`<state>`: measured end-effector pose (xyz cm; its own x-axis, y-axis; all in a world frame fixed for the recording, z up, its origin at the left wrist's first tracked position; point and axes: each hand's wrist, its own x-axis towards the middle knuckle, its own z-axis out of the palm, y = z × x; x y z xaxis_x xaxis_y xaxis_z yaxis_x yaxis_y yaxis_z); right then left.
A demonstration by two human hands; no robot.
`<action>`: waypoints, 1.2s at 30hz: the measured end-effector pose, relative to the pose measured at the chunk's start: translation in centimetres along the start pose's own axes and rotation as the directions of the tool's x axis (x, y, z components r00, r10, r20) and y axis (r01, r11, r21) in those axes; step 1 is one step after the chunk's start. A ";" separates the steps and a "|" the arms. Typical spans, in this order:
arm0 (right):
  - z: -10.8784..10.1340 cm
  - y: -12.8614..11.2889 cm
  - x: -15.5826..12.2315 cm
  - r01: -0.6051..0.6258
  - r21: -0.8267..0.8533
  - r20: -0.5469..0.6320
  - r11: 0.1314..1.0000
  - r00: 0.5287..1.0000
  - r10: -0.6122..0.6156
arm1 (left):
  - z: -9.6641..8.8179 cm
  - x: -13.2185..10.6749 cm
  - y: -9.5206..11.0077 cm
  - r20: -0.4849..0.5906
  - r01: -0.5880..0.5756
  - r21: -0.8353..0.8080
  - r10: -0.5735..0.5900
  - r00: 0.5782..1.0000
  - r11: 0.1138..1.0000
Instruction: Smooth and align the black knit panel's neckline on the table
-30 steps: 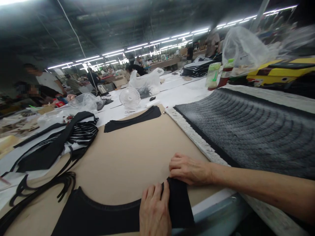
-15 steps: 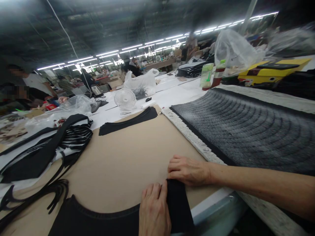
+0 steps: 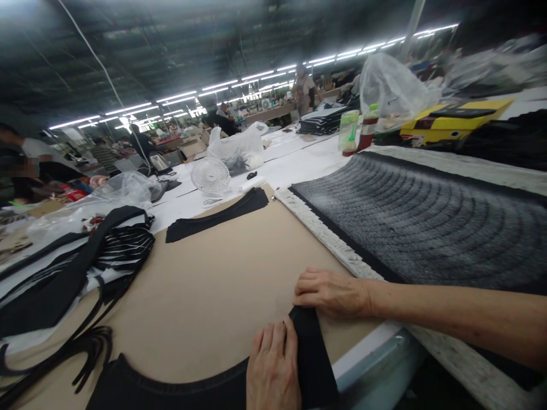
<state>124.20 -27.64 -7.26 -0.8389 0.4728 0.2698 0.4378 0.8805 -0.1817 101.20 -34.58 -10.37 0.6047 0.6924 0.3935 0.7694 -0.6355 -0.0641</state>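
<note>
A black fabric piece (image 3: 314,359) with a curved, folded inner edge lies on the tan board (image 3: 213,285) at the front. My left hand (image 3: 273,364) rests on it, palm down, its fingers laid flat and close together. Just beyond, my right hand (image 3: 327,291) has its fingers curled at the piece's upper corner. Its fingertips are hidden, though they appear to pinch the fabric there. Farther up the board lies a second, narrow curved black piece (image 3: 217,215).
On the right, a dark textured sheet (image 3: 410,222) covers a pale slab. Black strips (image 3: 92,347) and striped fabric lie left. Behind stand a small white fan (image 3: 210,175), plastic bags (image 3: 237,145), bottles (image 3: 367,128) and a yellow box (image 3: 455,119). Several people are in the background.
The camera view has shifted slightly, moving the background left. Both hands stay on the black piece with nearly the same pose, the left a touch farther right in view.
</note>
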 end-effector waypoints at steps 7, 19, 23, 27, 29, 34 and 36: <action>-0.8 -1.2 0.1 -0.179 0.092 -0.045 0.980 0.982 0.184 | 0.0 0.1 0.1 -0.040 0.018 -0.023 -0.018 0.999 1.000; -1.3 -4.0 -0.1 -0.399 0.219 -0.023 0.890 0.910 0.414 | 0.0 0.0 0.3 -0.042 0.073 -0.161 -0.081 0.996 0.984; -1.4 -5.2 -0.3 -0.439 0.198 0.009 0.876 0.895 0.446 | -0.3 0.3 -0.2 -0.028 0.140 -0.336 -0.158 0.987 0.932; -0.8 -6.1 -0.9 -0.415 0.165 -0.034 0.895 0.904 0.426 | -1.2 2.1 -0.5 0.010 0.186 -0.375 -0.197 0.980 0.908; -0.4 -6.4 -1.2 -0.415 0.163 -0.058 0.895 0.902 0.429 | -1.7 3.3 -0.4 0.083 0.202 -0.386 -0.185 0.979 0.900; 0.2 -6.7 -1.6 -0.429 0.109 -0.059 0.897 0.898 0.436 | -2.0 5.5 -0.2 0.240 0.226 -0.332 -0.149 0.959 0.916; 0.4 -6.8 -1.7 -0.427 0.095 -0.057 0.899 0.900 0.433 | -1.8 5.7 -0.2 0.262 0.204 -0.288 -0.128 0.957 0.935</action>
<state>122.53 -34.43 -6.83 -0.5467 0.8084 0.2181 0.7212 0.5870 -0.3680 104.15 -31.13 -6.43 0.5334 0.8333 0.1449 0.7841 -0.5514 0.2848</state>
